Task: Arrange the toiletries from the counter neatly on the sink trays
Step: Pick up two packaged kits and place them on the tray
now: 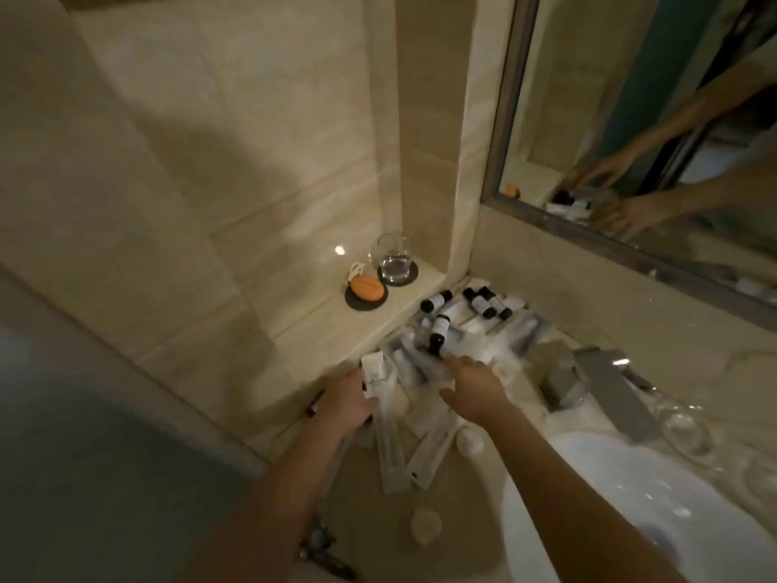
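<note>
I make it seven small dark-capped bottles [440, 326] in the pile, though blur makes that uncertain. The long white sachets [391, 448] overlap too much to number. The ledge has one glass tumbler [393, 263], one orange soap [367, 287] and two dark round coasters [356, 304], and there are two small white round packs [470, 440] by the basin.

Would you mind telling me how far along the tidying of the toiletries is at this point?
Early days. Done: nothing looks arranged; the small bottles and white packets lie jumbled beside the tap. In hand: the left hand is at a labelled white packet, and the right hand reaches, open, toward the bottles. Left: nearly everything needs setting out neatly.
</note>
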